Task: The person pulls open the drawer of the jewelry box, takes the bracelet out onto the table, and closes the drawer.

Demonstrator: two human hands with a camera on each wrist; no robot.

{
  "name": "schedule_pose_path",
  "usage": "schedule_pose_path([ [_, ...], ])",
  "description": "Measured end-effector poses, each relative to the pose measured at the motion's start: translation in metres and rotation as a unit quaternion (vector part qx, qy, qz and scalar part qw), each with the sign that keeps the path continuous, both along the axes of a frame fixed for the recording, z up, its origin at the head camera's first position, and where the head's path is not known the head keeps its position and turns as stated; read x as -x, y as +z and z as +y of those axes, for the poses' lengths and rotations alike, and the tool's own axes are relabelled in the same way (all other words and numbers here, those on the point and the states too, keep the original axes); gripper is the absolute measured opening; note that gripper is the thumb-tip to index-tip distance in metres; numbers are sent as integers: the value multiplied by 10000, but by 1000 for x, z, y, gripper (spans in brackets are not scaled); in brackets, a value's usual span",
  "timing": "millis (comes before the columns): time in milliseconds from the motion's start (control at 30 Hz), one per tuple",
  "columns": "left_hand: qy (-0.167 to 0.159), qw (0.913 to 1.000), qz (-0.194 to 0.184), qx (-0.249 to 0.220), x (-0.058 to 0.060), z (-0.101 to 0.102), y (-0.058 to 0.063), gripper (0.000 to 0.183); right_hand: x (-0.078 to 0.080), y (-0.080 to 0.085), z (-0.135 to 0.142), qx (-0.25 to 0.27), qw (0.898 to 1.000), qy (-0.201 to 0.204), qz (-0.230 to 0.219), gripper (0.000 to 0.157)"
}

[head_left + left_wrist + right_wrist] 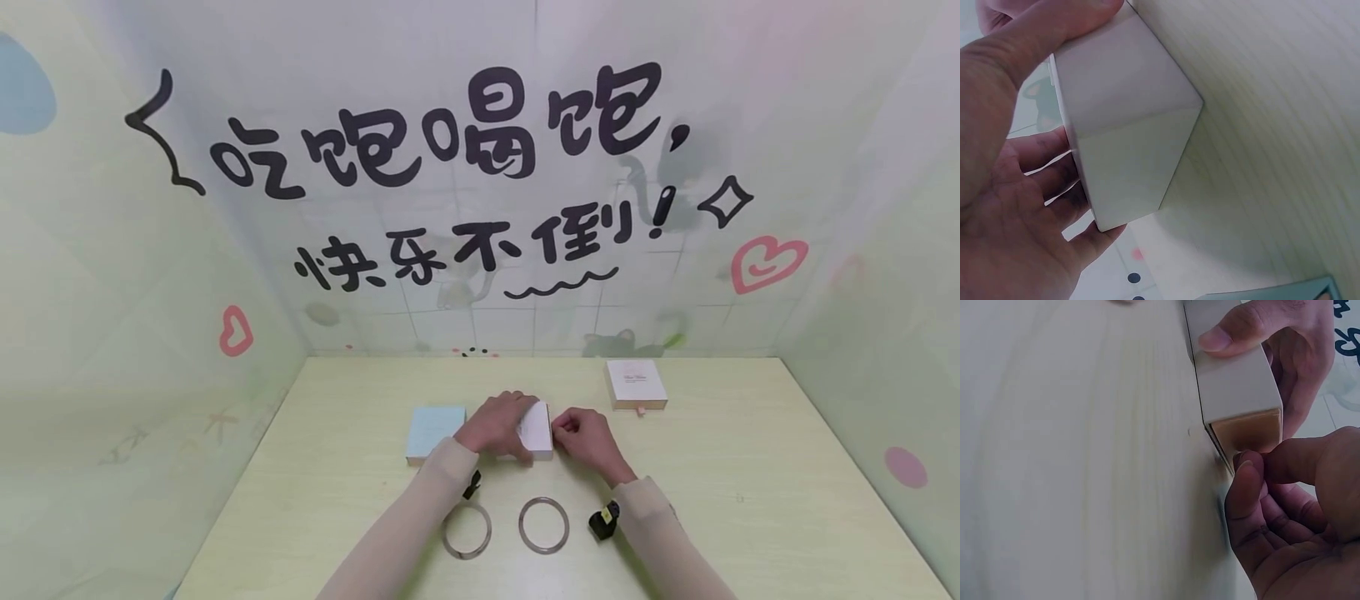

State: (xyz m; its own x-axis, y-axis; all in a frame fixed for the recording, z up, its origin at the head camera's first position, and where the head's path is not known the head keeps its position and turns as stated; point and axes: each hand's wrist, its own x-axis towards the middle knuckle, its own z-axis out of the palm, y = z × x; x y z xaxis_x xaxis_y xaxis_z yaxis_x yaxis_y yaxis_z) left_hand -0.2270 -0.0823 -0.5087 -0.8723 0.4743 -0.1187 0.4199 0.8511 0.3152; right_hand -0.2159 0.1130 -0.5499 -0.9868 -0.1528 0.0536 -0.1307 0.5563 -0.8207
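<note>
A small white box [537, 429] rests on the table between both hands. My left hand [498, 423] grips it across its width, thumb on the near side [1129, 75] and fingers along the far side. At its right end, a brown drawer face [1247, 432] shows. There the thumb and forefinger of my right hand [592, 440] pinch together at a pull tab, which the fingertips hide. Left of the left hand lies a light blue box [432, 428], partly covered by that hand's wrist.
Two pale bangles lie nearer me, a left one [467, 556] beside the left sleeve and a right one [543, 501] between the forearms. Another white box [636, 383], with a small pink tab, stands at the back right. Printed walls [450, 333] enclose the table's back and sides.
</note>
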Motion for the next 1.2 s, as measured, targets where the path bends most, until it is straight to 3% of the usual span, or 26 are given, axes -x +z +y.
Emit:
schedule_pose_path([
  [433,37,10000,-35,65,0,1,4,92,2,0,-2,27,9998,192,-78,7],
  [633,-25,9997,-227,75,0,0,7,99,0,6,3,78,9983,482,-322,7],
  [833,-81,9998,-68,164,-3,-1,11,113,-1,14,10,-57,9960,853,-277,12],
  [1000,207,9997,6,-88,-6,-5,15,119,0,23,17,-284,9930,1147,-83,22],
  [1200,932,9925,-21,-785,-13,-10,14,119,2,33,24,-314,9890,1442,-125,38],
])
